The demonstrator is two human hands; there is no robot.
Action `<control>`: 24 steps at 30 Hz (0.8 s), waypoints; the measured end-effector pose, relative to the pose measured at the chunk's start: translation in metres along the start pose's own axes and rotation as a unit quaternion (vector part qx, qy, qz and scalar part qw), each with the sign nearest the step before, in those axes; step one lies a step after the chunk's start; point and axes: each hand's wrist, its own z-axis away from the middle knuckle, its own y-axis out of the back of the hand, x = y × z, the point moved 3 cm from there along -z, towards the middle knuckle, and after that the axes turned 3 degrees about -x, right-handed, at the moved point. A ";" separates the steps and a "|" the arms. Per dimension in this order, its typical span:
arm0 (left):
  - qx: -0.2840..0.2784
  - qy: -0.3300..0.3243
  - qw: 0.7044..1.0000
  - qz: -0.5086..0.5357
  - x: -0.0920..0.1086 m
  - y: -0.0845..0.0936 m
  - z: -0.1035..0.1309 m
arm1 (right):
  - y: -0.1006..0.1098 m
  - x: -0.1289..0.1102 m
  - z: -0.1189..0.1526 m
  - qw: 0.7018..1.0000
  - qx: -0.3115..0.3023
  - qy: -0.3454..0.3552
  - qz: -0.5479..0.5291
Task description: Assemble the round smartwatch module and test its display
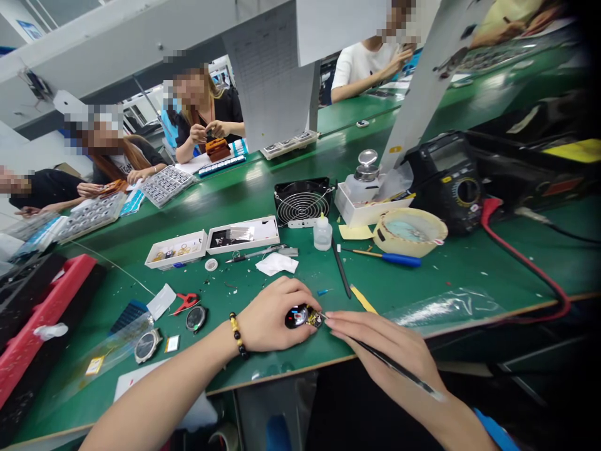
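The left hand [282,316] has its grip closed round a small round-screened module [295,317], held just above the near edge of the green counter [460,269], with a gold-and-black part [315,318] at its right side. The right hand [385,341] pinches slim tweezers [393,362], tips at that part; whether they touch it, I cannot tell.

Farther off to the left, a white tray [200,238] contains yellow rings and small pieces. Just right of it, a longer white tray [266,224] holds dark bits and a clear packet. Right of the black fan [303,203] stands a white box [359,213], carrying a metal-capped bottle [364,186] and a clear bag. Nearer, a pale yellow bowl [417,245] has something bluish inside. A small translucent squeeze bottle [322,235] stands by the fan; its contents are unclear. Far left, a compartmented tray [166,186] bears rows of small parts near co-workers.
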 end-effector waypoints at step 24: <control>-0.001 0.007 1.000 0.001 0.001 0.000 0.000 | -0.005 0.004 0.006 0.989 -0.010 -0.140 -0.036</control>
